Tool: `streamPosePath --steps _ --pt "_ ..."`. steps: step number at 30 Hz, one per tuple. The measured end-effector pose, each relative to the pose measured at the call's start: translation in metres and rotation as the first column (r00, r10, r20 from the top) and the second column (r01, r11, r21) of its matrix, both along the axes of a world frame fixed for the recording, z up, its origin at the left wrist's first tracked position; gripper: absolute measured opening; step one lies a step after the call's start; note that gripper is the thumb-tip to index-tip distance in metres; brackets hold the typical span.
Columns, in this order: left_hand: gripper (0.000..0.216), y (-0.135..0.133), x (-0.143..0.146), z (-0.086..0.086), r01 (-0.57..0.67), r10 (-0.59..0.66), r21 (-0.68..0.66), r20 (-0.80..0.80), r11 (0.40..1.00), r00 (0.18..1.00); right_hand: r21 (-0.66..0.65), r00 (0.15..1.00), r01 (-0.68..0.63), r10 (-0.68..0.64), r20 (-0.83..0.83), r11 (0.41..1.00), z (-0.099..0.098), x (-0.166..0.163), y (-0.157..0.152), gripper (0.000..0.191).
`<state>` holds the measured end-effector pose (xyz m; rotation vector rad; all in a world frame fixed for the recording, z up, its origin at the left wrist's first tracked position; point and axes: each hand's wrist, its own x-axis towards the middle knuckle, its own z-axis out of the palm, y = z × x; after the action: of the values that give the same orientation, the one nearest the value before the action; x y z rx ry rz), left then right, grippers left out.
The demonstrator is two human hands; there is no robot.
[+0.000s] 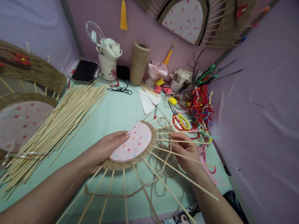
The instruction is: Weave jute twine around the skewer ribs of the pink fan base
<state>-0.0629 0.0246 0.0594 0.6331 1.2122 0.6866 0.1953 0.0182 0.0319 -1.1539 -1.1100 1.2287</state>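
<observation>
A half-round panel (136, 140), covered in white cloth with red dots, has a rim of woven twine (130, 163). Thin wooden sticks (124, 193) fan outward from that rim. My left hand (109, 147) grips the panel at its left end, thumb on top of the cloth. On the right, my right hand (185, 152) is among the sticks, its thumb and fingers pinched on the jute twine (167, 158). Slack twine hangs in loops beneath the sticks, and one strand crosses the lower sticks to the left.
Loose sticks (70, 109) lie in a pile at left, near a finished woven piece (25, 124). Behind stand a white jug (108, 63) and a twine spool (139, 63). Scissors (179, 121) and coloured pipe cleaners (202, 105) are at right.
</observation>
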Motion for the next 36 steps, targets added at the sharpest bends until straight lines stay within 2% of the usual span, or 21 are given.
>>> streamPosePath --steps 7,18,24,36 --pt "0.033 0.001 -0.001 0.001 0.039 -0.039 -0.005 0.026 0.999 0.999 0.101 0.997 0.016 -0.023 0.068 0.995 0.002 -0.001 -0.002 0.012" --pt "0.026 0.001 0.000 0.000 -0.008 0.013 -0.056 0.089 0.998 0.996 0.126 0.993 0.043 -0.056 0.108 0.991 0.005 -0.003 -0.004 0.010" --pt "0.028 0.001 0.001 0.002 0.013 -0.008 -0.055 0.096 0.998 0.995 0.170 0.988 0.090 -0.109 0.111 0.981 0.001 -0.004 -0.003 0.012" --pt "0.030 0.000 0.001 -0.001 0.033 -0.031 -0.021 0.096 0.999 0.995 0.148 0.973 0.192 -0.208 0.100 0.970 -0.007 -0.008 -0.005 0.010"
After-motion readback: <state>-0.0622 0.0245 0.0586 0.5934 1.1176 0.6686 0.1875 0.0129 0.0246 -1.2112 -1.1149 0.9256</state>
